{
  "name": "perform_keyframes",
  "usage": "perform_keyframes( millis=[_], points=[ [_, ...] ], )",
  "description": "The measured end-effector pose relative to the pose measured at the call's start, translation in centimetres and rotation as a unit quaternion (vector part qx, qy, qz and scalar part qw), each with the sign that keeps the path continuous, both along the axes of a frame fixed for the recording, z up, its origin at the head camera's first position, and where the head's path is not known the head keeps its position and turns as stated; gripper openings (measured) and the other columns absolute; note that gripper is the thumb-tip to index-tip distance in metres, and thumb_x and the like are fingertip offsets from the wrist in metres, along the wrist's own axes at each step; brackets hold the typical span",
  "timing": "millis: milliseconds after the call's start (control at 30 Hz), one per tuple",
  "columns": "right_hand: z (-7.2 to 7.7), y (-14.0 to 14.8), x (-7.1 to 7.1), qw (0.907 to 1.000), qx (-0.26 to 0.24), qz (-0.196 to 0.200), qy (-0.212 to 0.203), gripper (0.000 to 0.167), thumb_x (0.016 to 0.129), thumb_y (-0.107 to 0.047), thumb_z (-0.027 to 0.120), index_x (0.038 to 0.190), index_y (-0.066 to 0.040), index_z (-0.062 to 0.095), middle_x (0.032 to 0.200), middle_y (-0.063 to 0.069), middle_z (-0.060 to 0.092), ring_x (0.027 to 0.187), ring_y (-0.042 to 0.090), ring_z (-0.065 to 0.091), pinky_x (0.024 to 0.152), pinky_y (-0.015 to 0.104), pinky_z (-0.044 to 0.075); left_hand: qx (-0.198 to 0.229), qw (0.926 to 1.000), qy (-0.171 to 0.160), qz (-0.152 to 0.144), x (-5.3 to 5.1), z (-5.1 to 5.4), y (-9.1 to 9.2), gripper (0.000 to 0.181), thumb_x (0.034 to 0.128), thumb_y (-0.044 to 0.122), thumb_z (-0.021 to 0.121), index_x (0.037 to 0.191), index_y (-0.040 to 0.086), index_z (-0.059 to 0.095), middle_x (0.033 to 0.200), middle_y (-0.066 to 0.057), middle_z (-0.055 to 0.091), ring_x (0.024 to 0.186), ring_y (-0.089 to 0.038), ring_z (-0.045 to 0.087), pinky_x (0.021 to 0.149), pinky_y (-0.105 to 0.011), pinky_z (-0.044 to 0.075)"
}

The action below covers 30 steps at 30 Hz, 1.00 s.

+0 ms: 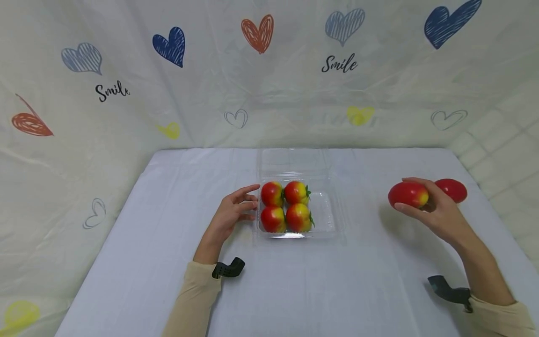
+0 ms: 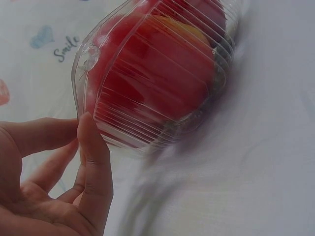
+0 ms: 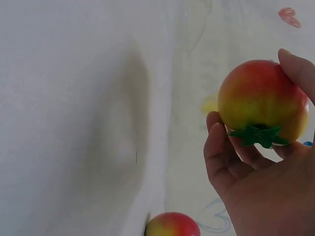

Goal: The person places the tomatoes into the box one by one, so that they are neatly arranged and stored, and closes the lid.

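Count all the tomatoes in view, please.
6: four tomatoes in the box, one in the right hand, one on the table, partly behind that hand. I see no others.

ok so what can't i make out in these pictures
Head view: left side of the loose tomato, behind the right hand
Right wrist view: that tomato's lower part, cut off by the bottom edge
Left wrist view: part of the clear container, cut off by the top edge

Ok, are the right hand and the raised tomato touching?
Touching: the right wrist view shows the right hand curled around the raised tomato, directly against its surface.
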State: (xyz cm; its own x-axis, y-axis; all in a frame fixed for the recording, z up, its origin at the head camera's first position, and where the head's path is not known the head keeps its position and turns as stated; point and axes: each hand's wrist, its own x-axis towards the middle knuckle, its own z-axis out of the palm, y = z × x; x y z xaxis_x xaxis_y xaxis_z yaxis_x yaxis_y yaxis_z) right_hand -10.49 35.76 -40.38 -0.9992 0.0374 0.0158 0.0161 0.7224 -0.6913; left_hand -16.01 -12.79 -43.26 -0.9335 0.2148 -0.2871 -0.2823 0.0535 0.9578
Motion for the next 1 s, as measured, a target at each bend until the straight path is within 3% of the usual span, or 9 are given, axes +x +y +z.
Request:
perform_keyframes(
  millis=[167,367,600,800,1000],
  points=[
    [0.0,-0.1,0.0,0.9999,-0.013,0.003,0.007,0.089,0.086,-0.029,0.086,0.158,-0.022,0.035,0.154,0.023,0.039,0.12,0.015,0.037,0.07,0.009,0.048,0.001,1.0,-0.005,0.007,0.1,-0.3,0.0,0.044,0.1004,0.011,0.065,0.144,0.022,0.063,0.112,-0.004,0.065,0.092,-0.019,0.062,0.073,-0.025,0.062],
    [-0.1,-0.6,-0.1,0.9989,-0.038,0.01,0.026,0.085,0.081,-0.023,0.089,0.149,-0.023,0.037,0.144,0.009,0.041,0.113,0.001,0.04,0.072,0.011,0.052,0.0,1.0,-0.003,0.005,0.0,-0.4,-0.1,0.044,0.1004,0.011,0.066,0.143,0.022,0.063,0.112,-0.004,0.065,0.093,-0.018,0.063,0.074,-0.026,0.062],
    [-0.1,-1.5,-0.5,0.9969,-0.059,0.028,0.045,0.086,0.083,-0.02,0.088,0.153,-0.026,0.038,0.147,0.007,0.04,0.119,-0.001,0.038,0.075,0.006,0.051,-0.001,1.0,0.001,0.002,-0.1,-0.1,-0.1,0.045,0.101,0.011,0.064,0.145,0.021,0.062,0.111,-0.004,0.064,0.096,-0.018,0.062,0.074,-0.025,0.062],
    [-0.1,-2.0,-0.7,0.996,-0.069,0.035,0.045,0.081,0.085,-0.02,0.086,0.153,-0.025,0.042,0.144,-0.003,0.043,0.119,0.0,0.04,0.075,0.007,0.052,-0.002,1.0,-0.004,0.0,-0.2,-0.2,-0.1,0.044,0.101,0.012,0.064,0.143,0.024,0.063,0.113,-0.004,0.064,0.097,-0.018,0.061,0.075,-0.025,0.062],
    [-0.1,-2.8,-0.9,0.9944,-0.085,0.05,0.038,0.079,0.086,-0.021,0.085,0.153,-0.025,0.044,0.147,0.0,0.043,0.123,0.004,0.039,0.076,0.008,0.054,-0.004,1.0,-0.003,0.0,-0.3,-0.5,-0.1,0.044,0.1011,0.013,0.064,0.144,0.025,0.063,0.113,-0.003,0.064,0.098,-0.018,0.062,0.075,-0.026,0.062]
  ],
)
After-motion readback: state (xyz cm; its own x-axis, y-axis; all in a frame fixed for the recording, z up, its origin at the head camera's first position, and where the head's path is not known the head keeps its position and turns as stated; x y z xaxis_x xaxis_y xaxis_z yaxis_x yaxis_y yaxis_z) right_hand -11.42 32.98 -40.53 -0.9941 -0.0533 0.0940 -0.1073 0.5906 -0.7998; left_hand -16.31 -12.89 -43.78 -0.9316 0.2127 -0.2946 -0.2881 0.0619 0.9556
